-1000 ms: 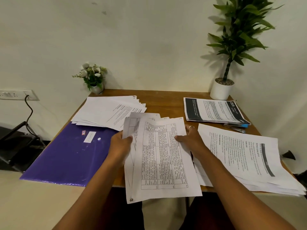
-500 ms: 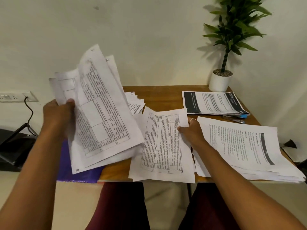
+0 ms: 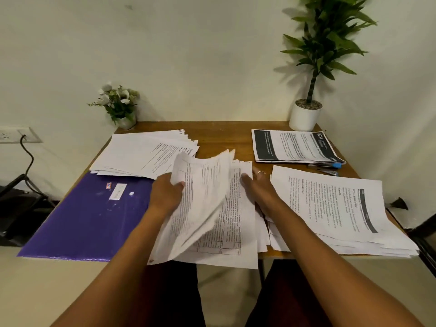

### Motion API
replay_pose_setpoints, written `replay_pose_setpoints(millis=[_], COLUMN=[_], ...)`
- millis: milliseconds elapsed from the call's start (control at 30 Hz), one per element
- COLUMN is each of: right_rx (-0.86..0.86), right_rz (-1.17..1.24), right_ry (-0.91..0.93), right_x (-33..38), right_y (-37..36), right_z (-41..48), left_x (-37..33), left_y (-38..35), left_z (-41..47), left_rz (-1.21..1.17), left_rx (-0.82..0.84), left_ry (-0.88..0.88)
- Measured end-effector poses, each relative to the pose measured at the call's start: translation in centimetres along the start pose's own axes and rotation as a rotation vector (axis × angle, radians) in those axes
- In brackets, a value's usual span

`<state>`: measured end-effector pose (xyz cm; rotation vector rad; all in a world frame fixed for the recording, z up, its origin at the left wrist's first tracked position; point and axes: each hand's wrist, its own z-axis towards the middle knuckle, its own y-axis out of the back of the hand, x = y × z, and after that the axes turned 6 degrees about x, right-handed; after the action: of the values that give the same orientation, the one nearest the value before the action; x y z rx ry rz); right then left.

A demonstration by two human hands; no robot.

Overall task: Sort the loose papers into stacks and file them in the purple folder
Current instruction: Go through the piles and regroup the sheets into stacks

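At the left of the table [image 3: 224, 135], the purple folder [image 3: 89, 215] lies flat and closed; we cannot see if any paper is inside it. Behind it, at about eleven o'clock from our hands, a fanned stack [image 3: 141, 152] of white sheets lies over the folder's far edge.

Our left hand [image 3: 165, 197] pinches the left edge of a sheaf [image 3: 203, 199] of pages printed with tables. The thumb is on top and the fingers are curled under. The sheaf is lifted and bent, with its long axis going from six to twelve o'clock. The folder lies at nine o'clock from this grip, just beside the wrist, so we judge that the left hand is the nearer one for filing.

Under the sheaf one printed sheet [image 3: 238, 232] lies flat and hangs over the near table edge. Our right hand [image 3: 262, 192] presses its right side with straight fingers and holds nothing.

At three o'clock rests a thick stack [image 3: 330, 208], and at one o'clock a stack with dark headers [image 3: 295, 147].
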<state>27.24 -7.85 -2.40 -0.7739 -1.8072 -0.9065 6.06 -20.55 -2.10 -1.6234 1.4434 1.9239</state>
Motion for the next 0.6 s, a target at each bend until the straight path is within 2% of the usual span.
replay_pose_setpoints(millis=[167,267,433,600], right_rx=[0.057,0.106,0.058,0.079], right_rz=[0.021,0.051,-0.001,0.116], right_ry=[-0.137,-0.075,-0.045,-0.067], right_x=[1.0,1.0,1.1,0.2], right_y=[-0.2,-0.4,-0.4,0.1], right_z=[-0.7,-1.0,-0.6,0.1], left_x=[1.2,1.0,1.3,1.5], left_y=[-1.7,-2.1,-1.6,-1.1], left_z=[-0.3,-0.7,-0.5,-0.8], left_rz=[-0.011,-0.032,-0.051,-0.095], left_rx=[-0.048,-0.040,0.004,0.006], left_ry=[0.026,0.021,-0.014,-0.064])
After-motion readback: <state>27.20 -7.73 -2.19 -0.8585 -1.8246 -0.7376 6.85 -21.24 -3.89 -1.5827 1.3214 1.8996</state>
